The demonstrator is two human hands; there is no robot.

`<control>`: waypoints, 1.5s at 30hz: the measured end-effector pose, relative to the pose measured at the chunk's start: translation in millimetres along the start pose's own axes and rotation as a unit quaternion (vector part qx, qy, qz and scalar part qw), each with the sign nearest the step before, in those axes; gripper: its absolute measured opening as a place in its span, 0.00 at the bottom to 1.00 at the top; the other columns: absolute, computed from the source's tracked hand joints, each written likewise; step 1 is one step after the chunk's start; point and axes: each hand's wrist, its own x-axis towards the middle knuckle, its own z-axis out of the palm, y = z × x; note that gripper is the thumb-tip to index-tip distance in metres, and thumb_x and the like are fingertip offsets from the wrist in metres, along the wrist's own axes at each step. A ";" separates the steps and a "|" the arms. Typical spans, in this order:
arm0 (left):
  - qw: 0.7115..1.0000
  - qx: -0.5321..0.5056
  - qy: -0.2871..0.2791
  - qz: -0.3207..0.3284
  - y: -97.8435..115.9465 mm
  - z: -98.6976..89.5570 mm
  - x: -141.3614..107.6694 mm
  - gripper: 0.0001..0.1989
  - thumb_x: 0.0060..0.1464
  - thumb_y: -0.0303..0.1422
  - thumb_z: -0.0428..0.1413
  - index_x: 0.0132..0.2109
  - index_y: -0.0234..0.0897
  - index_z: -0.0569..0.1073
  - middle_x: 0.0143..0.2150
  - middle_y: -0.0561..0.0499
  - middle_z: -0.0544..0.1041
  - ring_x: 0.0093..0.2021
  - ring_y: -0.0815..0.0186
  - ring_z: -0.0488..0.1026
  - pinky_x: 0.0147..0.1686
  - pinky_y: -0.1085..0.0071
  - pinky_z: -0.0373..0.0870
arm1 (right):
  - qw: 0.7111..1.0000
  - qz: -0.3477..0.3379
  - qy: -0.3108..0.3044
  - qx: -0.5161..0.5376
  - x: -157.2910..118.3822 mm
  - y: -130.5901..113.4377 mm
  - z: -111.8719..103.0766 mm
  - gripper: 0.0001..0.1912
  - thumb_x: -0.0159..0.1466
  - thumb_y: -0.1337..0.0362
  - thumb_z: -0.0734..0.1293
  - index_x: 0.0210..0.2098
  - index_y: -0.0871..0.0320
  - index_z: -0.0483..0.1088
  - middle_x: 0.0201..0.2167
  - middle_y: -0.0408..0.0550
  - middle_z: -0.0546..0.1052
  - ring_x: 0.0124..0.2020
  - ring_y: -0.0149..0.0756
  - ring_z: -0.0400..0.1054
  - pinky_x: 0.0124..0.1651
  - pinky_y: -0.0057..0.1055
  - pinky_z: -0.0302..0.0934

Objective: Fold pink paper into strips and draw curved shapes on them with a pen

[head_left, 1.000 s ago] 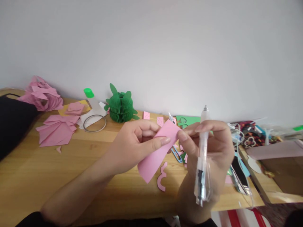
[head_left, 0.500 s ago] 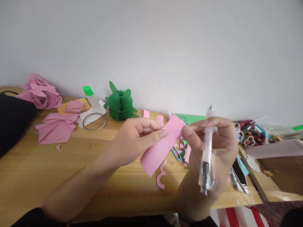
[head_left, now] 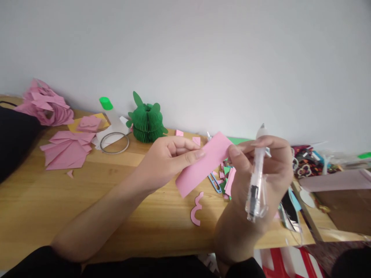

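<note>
A pink paper strip (head_left: 207, 164) is held above the table between both hands, tilted up to the right. My left hand (head_left: 165, 162) pinches its left long edge between thumb and fingers. At the upper right corner, the thumb and fingertips of my right hand (head_left: 266, 170) grip the paper. That same hand also keeps a clear pen (head_left: 256, 177), tip upward, tucked across its fingers. On the table below the strip lies a wavy pink paper cutout (head_left: 197, 210). A blue cutter (head_left: 214, 182) and pink and green scraps (head_left: 227, 179) lie partly behind my right hand.
A green honeycomb paper ball (head_left: 147, 121) stands near the wall. Left of it are a green-capped glue bottle (head_left: 106, 103), a ring (head_left: 114, 143), folded pink paper (head_left: 68, 148) and a pink paper bundle (head_left: 48, 102). A cardboard box (head_left: 342, 204) sits at right.
The pink strip has turned to a flatter slant, its lower end rising. The right hand with the pen has shifted slightly up and right. The whole view has moved a little.
</note>
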 end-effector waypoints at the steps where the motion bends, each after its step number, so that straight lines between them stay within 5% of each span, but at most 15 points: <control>1: 1.000 -0.013 -0.004 0.004 -0.7 0.2 0.4 0.04 0.52 0.33 0.61 0.32 0.38 0.80 0.28 0.56 0.79 0.26 0.75 0.71 0.24 0.82 0.64 | 1.000 -0.009 0.006 -0.008 0.3 0.2 -0.3 0.15 0.54 0.75 0.73 0.34 0.53 0.68 0.25 0.34 0.73 0.25 0.27 0.68 0.31 0.27 0.68; 26: 0.998 -0.008 0.054 0.031 2.5 4.1 -3.2 0.05 0.49 0.33 0.64 0.30 0.35 0.78 0.28 0.53 0.80 0.26 0.73 0.73 0.24 0.80 0.65 | 1.000 -0.011 0.022 0.006 -1.6 -3.5 4.5 0.14 0.54 0.75 0.72 0.34 0.51 0.67 0.24 0.34 0.72 0.25 0.27 0.67 0.31 0.27 0.68; 37: 0.998 0.016 0.031 0.060 10.0 -1.2 -9.7 0.07 0.52 0.36 0.61 0.32 0.35 0.78 0.31 0.51 0.80 0.28 0.71 0.74 0.25 0.78 0.67 | 0.996 -0.069 0.053 -0.020 -10.3 -9.4 10.2 0.15 0.55 0.75 0.72 0.35 0.51 0.65 0.25 0.36 0.73 0.24 0.28 0.67 0.28 0.28 0.66; 42: 0.996 0.056 0.024 0.070 21.1 -6.0 -16.8 0.06 0.52 0.34 0.60 0.30 0.35 0.77 0.28 0.52 0.79 0.24 0.73 0.72 0.21 0.80 0.64 | 0.997 -0.073 0.009 -0.013 -10.8 -16.9 2.6 0.16 0.55 0.75 0.72 0.36 0.50 0.66 0.26 0.36 0.72 0.25 0.28 0.68 0.30 0.28 0.67; 45: 0.994 0.097 -0.008 0.039 27.9 -16.7 -17.1 0.05 0.49 0.33 0.61 0.29 0.36 0.78 0.26 0.53 0.79 0.24 0.73 0.72 0.22 0.81 0.64 | 0.996 0.007 -0.093 -0.002 -7.2 -18.6 -8.3 0.15 0.55 0.74 0.72 0.37 0.51 0.67 0.27 0.36 0.72 0.26 0.27 0.68 0.29 0.26 0.66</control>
